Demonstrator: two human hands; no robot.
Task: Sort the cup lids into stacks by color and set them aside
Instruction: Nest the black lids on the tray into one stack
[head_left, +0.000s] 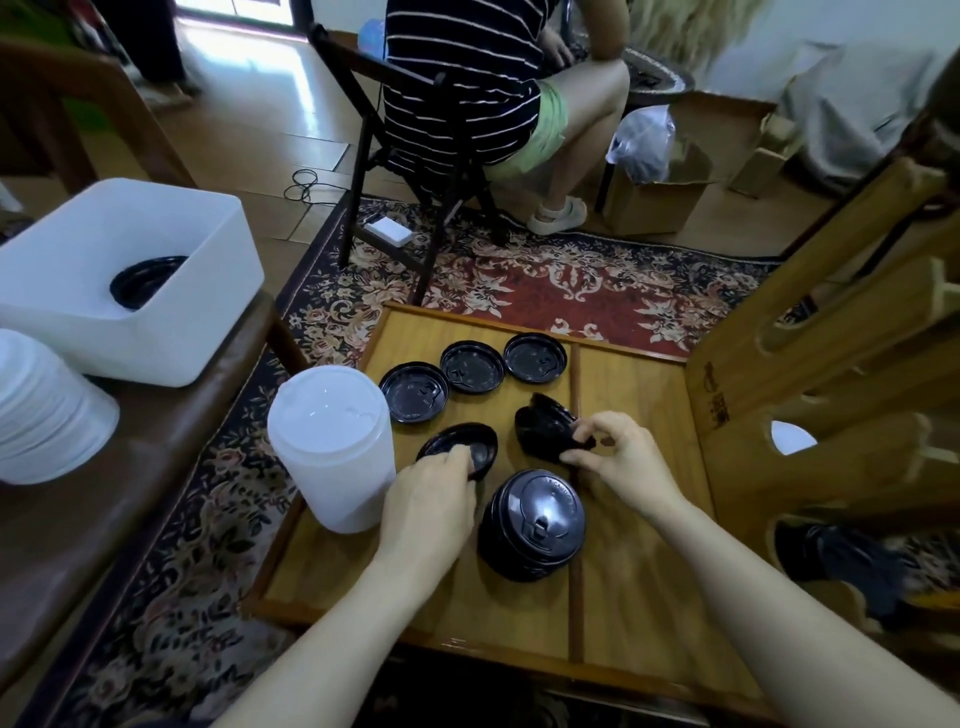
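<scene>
- Left hand (434, 501): fingers curled on the near rim of a single black lid (457, 448), which lies underside up on the wooden tray table (644, 415).
- Right hand (621, 457): fingertips pinch a short black lid stack (545, 427) lying on its side, axis running away and to the left.
- Three black lids (472, 367): a row at the far edge, undersides up.
- Tall black lid stack (532, 525): upright, tops up, near centre.
- White lid stack (332, 447): upright at the tray's left edge.
- White bin (119, 280): left, black lids inside.

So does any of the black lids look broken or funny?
Yes. The black lid the right hand pinches looks crumpled and folded, not round like the three flat lids lying behind it. The left hand holds another lid that looks whole.
</scene>
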